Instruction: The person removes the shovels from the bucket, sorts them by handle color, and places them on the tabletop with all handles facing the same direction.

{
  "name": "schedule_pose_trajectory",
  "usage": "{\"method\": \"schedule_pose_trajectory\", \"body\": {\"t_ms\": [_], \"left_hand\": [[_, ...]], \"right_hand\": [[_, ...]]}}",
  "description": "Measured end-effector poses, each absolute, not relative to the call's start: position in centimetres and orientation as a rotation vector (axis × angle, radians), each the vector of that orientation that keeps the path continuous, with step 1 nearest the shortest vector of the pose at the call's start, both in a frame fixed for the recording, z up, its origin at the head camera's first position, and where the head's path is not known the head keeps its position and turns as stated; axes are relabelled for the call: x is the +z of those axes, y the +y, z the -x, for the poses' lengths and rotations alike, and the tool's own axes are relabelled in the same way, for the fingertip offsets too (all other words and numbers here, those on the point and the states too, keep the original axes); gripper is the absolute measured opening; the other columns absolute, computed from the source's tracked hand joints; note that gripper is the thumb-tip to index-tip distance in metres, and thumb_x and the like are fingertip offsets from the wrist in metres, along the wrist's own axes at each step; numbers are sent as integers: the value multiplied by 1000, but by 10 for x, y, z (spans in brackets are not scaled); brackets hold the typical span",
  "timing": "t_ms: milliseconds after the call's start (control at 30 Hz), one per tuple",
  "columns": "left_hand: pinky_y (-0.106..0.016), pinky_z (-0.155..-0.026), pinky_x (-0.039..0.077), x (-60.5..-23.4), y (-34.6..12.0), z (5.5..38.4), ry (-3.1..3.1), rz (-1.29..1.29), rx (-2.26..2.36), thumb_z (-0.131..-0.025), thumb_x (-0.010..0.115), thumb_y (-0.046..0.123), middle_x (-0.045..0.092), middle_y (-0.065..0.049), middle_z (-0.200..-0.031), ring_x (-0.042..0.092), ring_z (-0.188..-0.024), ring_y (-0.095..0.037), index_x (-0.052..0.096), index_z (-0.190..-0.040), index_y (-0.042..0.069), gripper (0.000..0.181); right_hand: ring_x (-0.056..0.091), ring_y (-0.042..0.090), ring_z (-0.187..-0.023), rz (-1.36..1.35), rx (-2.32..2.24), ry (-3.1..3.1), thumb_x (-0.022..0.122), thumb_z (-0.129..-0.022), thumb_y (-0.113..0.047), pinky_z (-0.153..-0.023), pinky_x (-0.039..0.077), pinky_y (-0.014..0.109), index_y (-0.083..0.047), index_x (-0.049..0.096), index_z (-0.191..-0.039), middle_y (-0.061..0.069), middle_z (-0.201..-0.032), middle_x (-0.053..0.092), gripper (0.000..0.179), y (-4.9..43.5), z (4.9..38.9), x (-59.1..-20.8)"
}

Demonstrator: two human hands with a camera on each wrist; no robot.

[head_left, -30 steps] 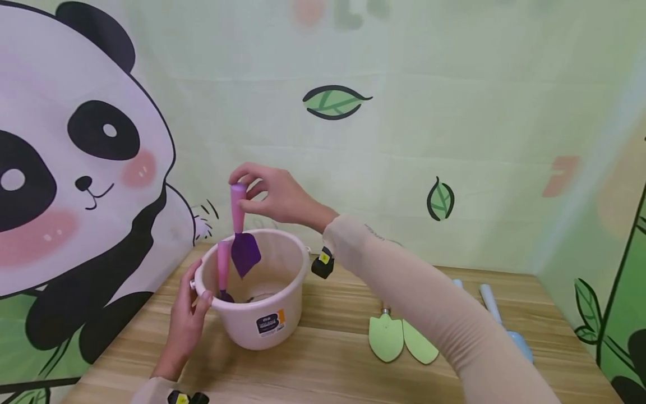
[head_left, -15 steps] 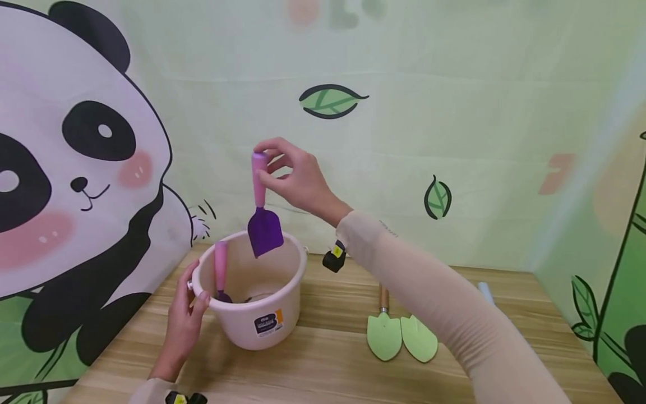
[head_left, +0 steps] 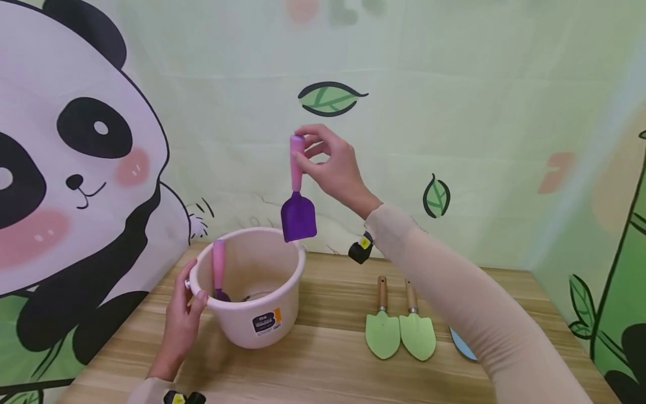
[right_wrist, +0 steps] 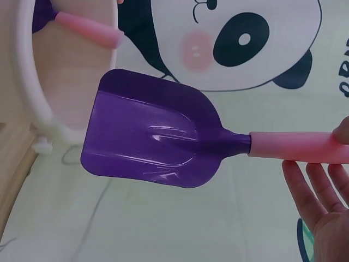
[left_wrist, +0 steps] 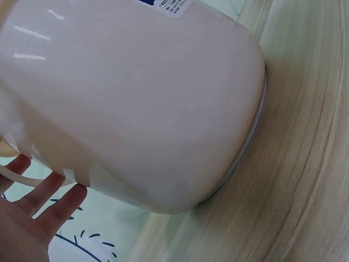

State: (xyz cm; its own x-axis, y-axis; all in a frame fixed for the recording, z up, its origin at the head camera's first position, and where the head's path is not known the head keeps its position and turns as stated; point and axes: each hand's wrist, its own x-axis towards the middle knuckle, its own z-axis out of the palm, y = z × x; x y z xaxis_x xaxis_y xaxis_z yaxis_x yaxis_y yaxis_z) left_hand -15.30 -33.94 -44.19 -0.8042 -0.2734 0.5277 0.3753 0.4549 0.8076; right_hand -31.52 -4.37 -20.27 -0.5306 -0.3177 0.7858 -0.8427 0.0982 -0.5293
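My right hand point(head_left: 335, 163) pinches the pink handle of a small purple shovel point(head_left: 299, 217), which hangs blade down above the bucket's right rim. Its flat-ended blade fills the middle of the right wrist view. My left hand point(head_left: 184, 314) grips the rim of a pale pink bucket point(head_left: 262, 322) at its left side, thumb on the front of the rim. In the left wrist view, several fingers touch the bucket's outer wall near its white handle. A second purple tool with a pink handle point(head_left: 218, 264) leans inside the bucket, its blade partly hidden by the front wall.
Two green trowels point(head_left: 382, 335) with wooden handles lie side by side on the wooden table point(head_left: 333, 370), right of the bucket. A blue tool point(head_left: 462, 343) is mostly hidden under my right sleeve. A panda-print cloth point(head_left: 242, 112) stands behind the table.
My right hand has lifted the purple shovel up and to the right, out of the bucket. The wooden handles of the green trowels have come into sight. My left hand stays on the rim.
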Motion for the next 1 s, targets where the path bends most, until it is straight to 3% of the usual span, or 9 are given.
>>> {"method": "schedule_pose_trajectory", "body": {"t_ms": [267, 633, 1000], "left_hand": [[-10, -90, 46, -442, -340, 153, -2079, 108, -1366, -102, 51, 5, 44, -13, -156, 52, -123, -4, 34, -160, 18, 62], [-9, -90, 45, -440, -336, 151, -2083, 101, -1366, -102, 51, 6, 44, -12, -156, 51, -123, -5, 34, -160, 17, 62], [-9, -90, 45, -441, -337, 151, -2089, 92, -1359, -102, 50, 6, 44, -12, -156, 51, -123, -4, 34, -161, 18, 62]], "right_hand": [[69, 18, -85, -1059, 1482, -1949, 75, -93, -11, -70, 61, 32, -11, 67, -124, 6, -100, 67, 32, -20, 326, -206], [70, 17, -86, -995, 1463, -2026, 75, -94, -16, -70, 61, 32, -13, 66, -125, 6, -100, 67, 33, -5, 334, -217], [69, 21, -86, -862, 1510, -2112, 73, -95, -17, -67, 62, 36, -14, 66, -125, 7, -100, 66, 32, 16, 349, -251]]}}
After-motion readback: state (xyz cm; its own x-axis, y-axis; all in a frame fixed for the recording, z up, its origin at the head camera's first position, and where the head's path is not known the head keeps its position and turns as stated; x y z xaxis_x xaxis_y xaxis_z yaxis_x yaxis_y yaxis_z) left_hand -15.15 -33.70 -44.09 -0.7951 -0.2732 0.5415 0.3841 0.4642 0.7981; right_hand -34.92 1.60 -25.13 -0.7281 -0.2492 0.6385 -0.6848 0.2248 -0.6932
